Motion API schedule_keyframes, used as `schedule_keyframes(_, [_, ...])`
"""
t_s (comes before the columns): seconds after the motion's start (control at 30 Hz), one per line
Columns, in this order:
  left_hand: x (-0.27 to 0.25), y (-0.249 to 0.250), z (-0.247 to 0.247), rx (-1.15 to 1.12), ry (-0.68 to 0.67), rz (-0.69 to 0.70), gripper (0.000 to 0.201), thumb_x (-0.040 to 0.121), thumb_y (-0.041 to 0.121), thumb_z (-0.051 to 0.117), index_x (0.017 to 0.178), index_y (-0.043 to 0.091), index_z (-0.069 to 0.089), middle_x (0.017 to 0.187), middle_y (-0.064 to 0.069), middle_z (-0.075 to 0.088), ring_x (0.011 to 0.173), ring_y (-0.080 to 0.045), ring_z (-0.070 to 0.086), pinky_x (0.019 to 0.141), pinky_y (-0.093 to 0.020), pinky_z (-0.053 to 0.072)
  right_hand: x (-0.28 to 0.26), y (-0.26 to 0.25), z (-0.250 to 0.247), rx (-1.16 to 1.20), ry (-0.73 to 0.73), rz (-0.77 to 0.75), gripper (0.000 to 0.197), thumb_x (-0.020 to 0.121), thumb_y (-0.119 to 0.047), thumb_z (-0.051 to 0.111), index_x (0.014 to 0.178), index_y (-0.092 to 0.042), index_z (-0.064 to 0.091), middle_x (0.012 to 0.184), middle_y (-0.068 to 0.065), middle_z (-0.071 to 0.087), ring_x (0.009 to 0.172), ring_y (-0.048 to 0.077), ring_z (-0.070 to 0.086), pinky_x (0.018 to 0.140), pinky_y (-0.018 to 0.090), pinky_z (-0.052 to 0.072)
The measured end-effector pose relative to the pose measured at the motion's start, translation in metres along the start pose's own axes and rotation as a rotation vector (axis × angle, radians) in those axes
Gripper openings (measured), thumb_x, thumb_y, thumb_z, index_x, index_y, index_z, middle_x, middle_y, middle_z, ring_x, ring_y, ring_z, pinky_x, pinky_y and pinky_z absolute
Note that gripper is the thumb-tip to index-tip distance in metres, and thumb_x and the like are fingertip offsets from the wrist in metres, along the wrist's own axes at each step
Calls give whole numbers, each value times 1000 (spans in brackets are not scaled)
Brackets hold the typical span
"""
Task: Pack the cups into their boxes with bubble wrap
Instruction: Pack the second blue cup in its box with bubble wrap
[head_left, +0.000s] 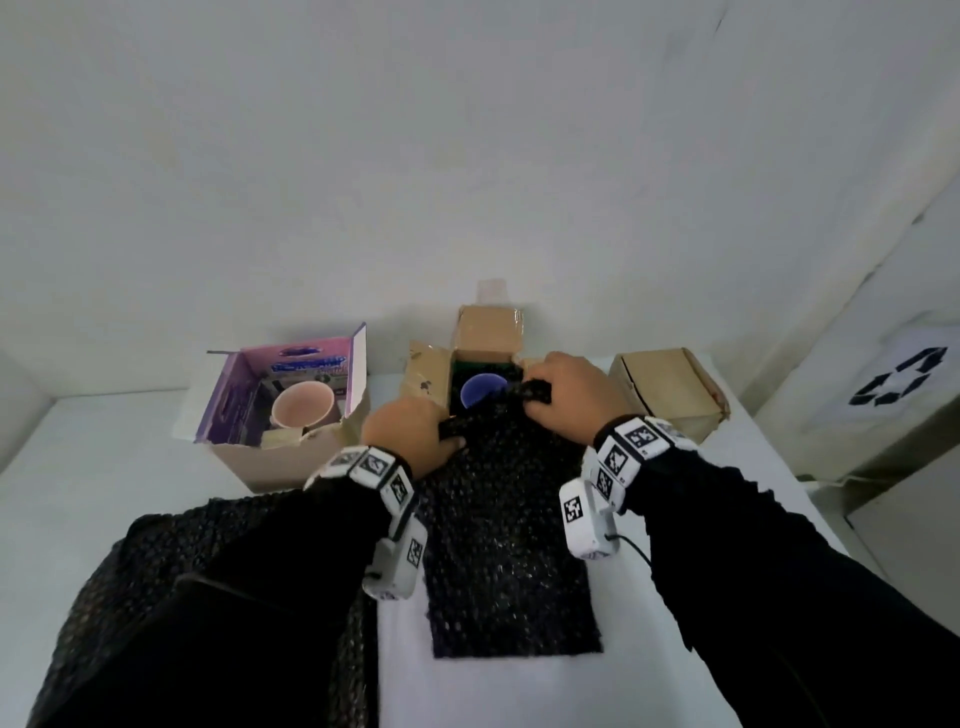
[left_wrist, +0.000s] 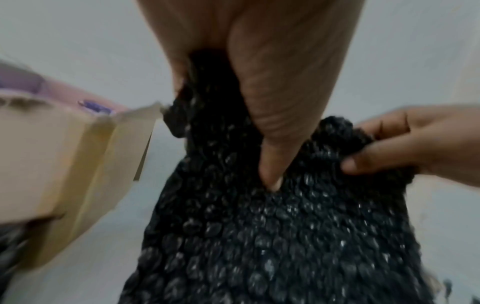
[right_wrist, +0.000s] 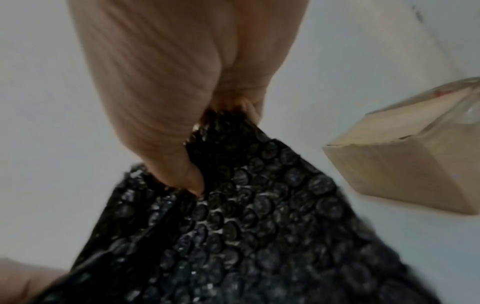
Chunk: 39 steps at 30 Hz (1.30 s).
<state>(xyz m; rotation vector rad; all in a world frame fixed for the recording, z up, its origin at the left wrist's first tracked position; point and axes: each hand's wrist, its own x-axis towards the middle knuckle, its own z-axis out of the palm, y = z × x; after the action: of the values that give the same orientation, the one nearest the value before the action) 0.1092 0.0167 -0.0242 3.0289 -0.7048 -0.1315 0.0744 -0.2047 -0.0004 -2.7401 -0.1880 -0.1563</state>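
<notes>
Both hands grip the far edge of the black bubble wrap sheet (head_left: 506, 525), which lies on the white table (head_left: 104, 467) and runs up to the open brown box (head_left: 485, 343). Left hand (head_left: 410, 431): thumb and curled fingers pinch the bunched left corner. Right hand (head_left: 569, 395): thumb and fingers pinch the right corner at the box mouth. Blue cup (head_left: 483, 391) sits inside the open brown box, mouth up, unwrapped as far as visible. Pink cup (head_left: 302, 406) stands in the purple-lined box (head_left: 291, 400) to the left. A closed brown box (head_left: 670, 389) sits to the right, apart from the hands.

Judgement: wrap is being fed into or over the box holding the blue cup.

Risks:
- sheet looks wide against the box mouth; bunching could jam at the rim
- pulling on the wrap could drag or tip the light box
- loose flaps may fold in under the wrap
</notes>
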Motion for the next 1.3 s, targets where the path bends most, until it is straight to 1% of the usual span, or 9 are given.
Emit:
schedule_keyframes(0.17, [23, -15, -60, -283, 75, -75, 20, 93, 27, 51, 109, 21, 60, 94, -11, 69, 84, -29, 65, 73, -34, 50, 31, -14, -37, 117, 189, 96, 20, 88, -17, 56, 106, -20, 61, 98, 9, 66, 90, 29, 60, 72, 34, 45])
schedule_keyframes(0.3, [30, -13, -85, -700, 320, -75, 46, 82, 2, 44, 114, 34, 55, 70, -1, 69, 59, -14, 67, 69, -31, 55, 46, -28, -56, 259, 383, 43, 18, 89, -7, 51, 104, -17, 54, 101, 6, 59, 87, 24, 57, 75, 36, 47])
schedule_keyframes(0.43, [37, -7, -95, -725, 604, 109, 47, 85, 1, 52, 127, 22, 55, 117, -3, 65, 103, -17, 59, 95, -23, 42, 53, -34, -68, 333, 602, -91, 27, 83, 1, 53, 105, -13, 53, 109, 3, 53, 86, 16, 55, 75, 26, 46])
schedule_keyframes(0.57, [44, -6, -77, -658, 691, 204, 45, 91, 26, 57, 135, 19, 48, 129, -1, 53, 115, -15, 52, 97, -25, 42, 48, -25, -56, 304, 682, -192, 32, 77, 1, 58, 106, -12, 53, 119, 1, 49, 97, 9, 53, 77, 16, 46])
schedule_keyframes(0.73, [46, -9, -18, -538, 401, 133, 54, 91, 50, 34, 130, 19, 55, 130, -7, 51, 118, -25, 51, 99, -40, 44, 32, 5, 2, 82, 431, -142, 23, 76, -17, 57, 99, -16, 58, 110, -1, 52, 99, 18, 46, 79, 35, 48])
schedule_keyframes(0.9, [43, -8, 29, -101, 282, 66, 25, 86, 38, 55, 106, 30, 68, 110, -6, 52, 100, -29, 51, 76, -36, 46, 19, 30, 53, -154, 183, -9, 29, 79, -35, 44, 91, -25, 68, 105, -3, 50, 100, 22, 43, 78, 36, 39])
schedule_keyframes(1.07, [48, 0, 33, -146, 157, 89, 30, 92, 14, 49, 119, 23, 59, 111, -2, 62, 108, -23, 51, 86, -30, 40, 25, 29, 66, -195, -84, -47, 37, 86, -24, 29, 112, -26, 55, 109, -6, 59, 105, 20, 50, 89, 37, 27])
schedule_keyframes(1.23, [58, 4, 39, 77, -2, 116, 19, 89, 31, 44, 107, 27, 52, 100, 1, 64, 104, -24, 54, 95, -39, 36, 35, 25, 69, -271, -167, -63, 21, 84, -24, 31, 100, -22, 44, 84, -2, 65, 83, 25, 56, 96, 44, 25])
schedule_keyframes(1.3, [61, 4, 37, 102, 22, 151, 31, 88, 39, 31, 94, 26, 58, 89, 3, 66, 97, -22, 55, 92, -40, 32, 38, 24, 69, -293, -225, -67, 27, 80, -35, 33, 100, -20, 41, 74, -1, 61, 74, 27, 53, 99, 46, 23])
